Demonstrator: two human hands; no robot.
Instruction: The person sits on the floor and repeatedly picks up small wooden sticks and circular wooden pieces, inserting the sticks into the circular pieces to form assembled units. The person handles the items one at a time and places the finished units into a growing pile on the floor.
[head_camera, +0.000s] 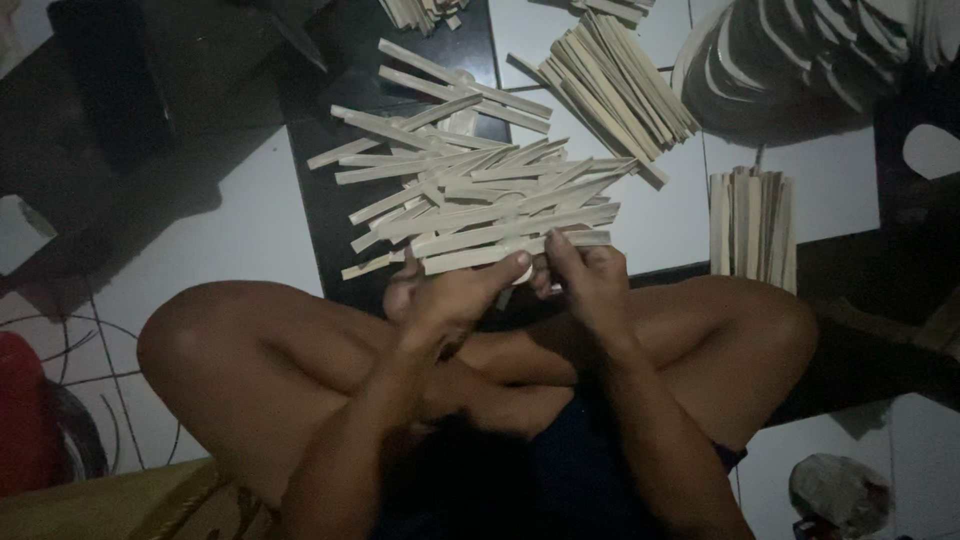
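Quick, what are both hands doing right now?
Left hand: closed, pinching a pale flat wooden stick at the near edge of the loose stick pile.
Right hand: closed, fingers gripping the same stick.

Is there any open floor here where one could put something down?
Bare white tile shows left of the loose strip pile, and more between that pile and the upright strip bundle. Before the left hand and right hand, strips crowd everything.
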